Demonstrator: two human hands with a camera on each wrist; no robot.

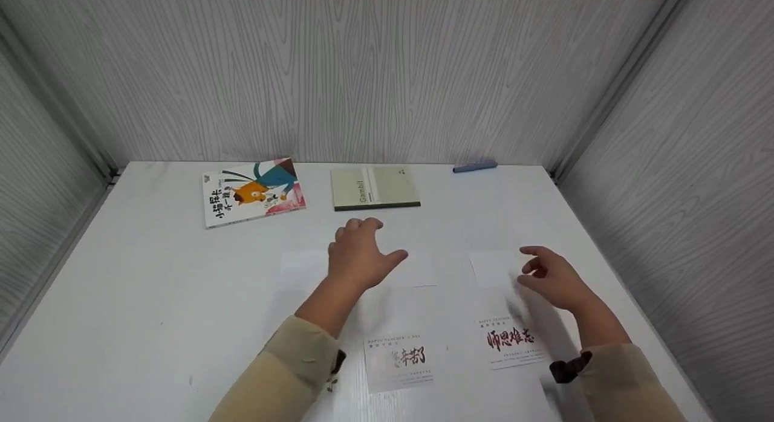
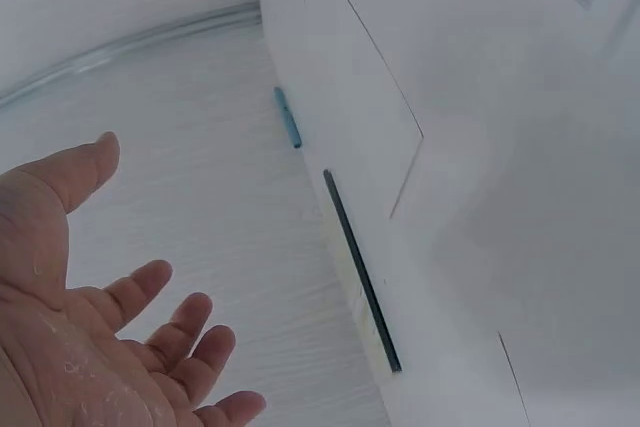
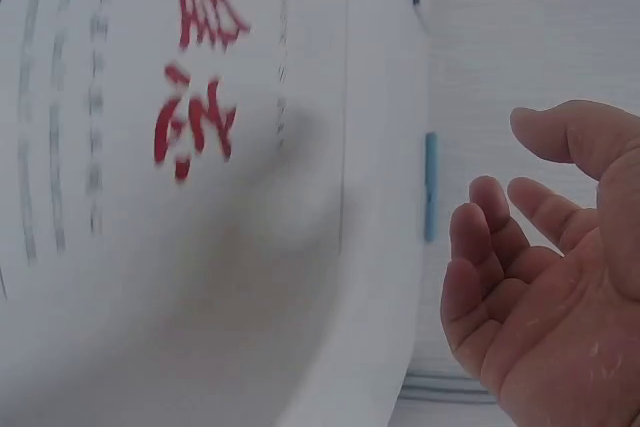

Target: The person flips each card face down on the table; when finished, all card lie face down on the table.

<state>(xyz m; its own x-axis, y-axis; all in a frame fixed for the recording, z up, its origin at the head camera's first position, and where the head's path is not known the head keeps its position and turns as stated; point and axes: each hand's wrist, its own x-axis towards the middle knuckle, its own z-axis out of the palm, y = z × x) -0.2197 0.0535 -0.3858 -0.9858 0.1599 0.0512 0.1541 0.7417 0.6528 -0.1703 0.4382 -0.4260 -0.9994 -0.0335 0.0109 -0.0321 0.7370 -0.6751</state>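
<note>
My left hand is raised over the table with its thumb spread from loosely bent fingers and nothing in its grasp. Beneath and beside it lie two blank white cards, one card to its left and one card to its right. My right hand, likewise holding nothing, hovers beside a third white card, its fingers softly bent. Closer to me are a card with dark lettering and a card with red lettering. A brown printed pattern shows beside my left sleeve, mostly hidden by it.
A picture book with an orange animal lies at the back left. Right of it are a pale green notebook and a blue pen by the rear wall. Grey wood-grain panels enclose the white table on three sides.
</note>
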